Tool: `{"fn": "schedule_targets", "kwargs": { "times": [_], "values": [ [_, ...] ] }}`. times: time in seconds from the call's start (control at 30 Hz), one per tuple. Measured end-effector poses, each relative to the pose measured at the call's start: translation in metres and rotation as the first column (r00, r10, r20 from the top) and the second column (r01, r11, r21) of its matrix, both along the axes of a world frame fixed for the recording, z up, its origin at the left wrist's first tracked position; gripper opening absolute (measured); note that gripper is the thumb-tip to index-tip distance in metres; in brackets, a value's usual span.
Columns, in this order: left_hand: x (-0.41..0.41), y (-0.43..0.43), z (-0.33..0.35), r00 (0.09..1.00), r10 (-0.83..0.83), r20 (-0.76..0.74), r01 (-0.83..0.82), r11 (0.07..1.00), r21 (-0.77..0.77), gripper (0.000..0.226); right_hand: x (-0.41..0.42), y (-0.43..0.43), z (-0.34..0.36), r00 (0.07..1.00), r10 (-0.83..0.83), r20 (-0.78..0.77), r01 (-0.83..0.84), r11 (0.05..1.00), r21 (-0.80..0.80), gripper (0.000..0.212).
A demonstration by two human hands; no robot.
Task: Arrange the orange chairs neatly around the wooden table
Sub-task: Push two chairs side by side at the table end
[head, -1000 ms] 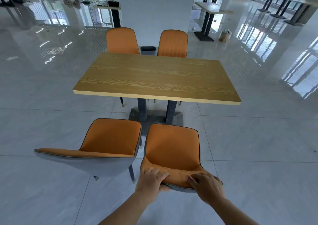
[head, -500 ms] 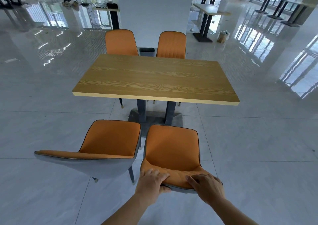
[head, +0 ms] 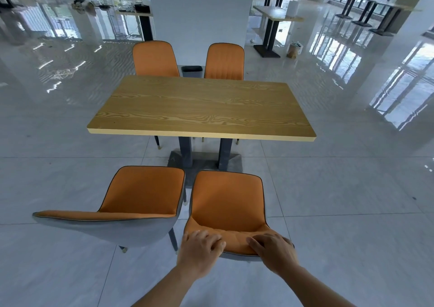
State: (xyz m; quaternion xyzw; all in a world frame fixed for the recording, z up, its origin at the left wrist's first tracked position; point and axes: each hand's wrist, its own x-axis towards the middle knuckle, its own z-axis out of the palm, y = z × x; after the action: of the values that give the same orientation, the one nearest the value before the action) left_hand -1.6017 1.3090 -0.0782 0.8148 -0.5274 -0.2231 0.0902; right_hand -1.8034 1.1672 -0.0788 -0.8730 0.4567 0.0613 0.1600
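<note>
The left hand [head: 199, 248] and right hand [head: 273, 251] both grip the top of the chair [head: 227, 203] back, fingers curled over its edge. The seat lies ahead of the hands, short of the tabletop [head: 202, 109]. Pushed crooked, it could knock the second chair [head: 141, 194] left of the left hand, or strike the base [head: 204, 163]. Grip and chair look unchanged from earlier.

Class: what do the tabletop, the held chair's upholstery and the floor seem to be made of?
Tabletop: wood or wood-look laminate, matt; bold grain lines.
Held chair: orange fabric or faux leather; dark piping.
Floor: glossy grey tiles; grout lines, reflections.
</note>
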Motion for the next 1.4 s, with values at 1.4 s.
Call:
{"fn": "schedule_targets", "kwargs": {
  "times": [1.4],
  "values": [
    [-0.058,-0.175,0.087,0.955,-0.091,0.281,0.096,0.995,-0.002,0.068,-0.084,-0.146,0.078,0.982,-0.039,0.187,0.065,0.988,-0.138,0.055]
  ]
}}
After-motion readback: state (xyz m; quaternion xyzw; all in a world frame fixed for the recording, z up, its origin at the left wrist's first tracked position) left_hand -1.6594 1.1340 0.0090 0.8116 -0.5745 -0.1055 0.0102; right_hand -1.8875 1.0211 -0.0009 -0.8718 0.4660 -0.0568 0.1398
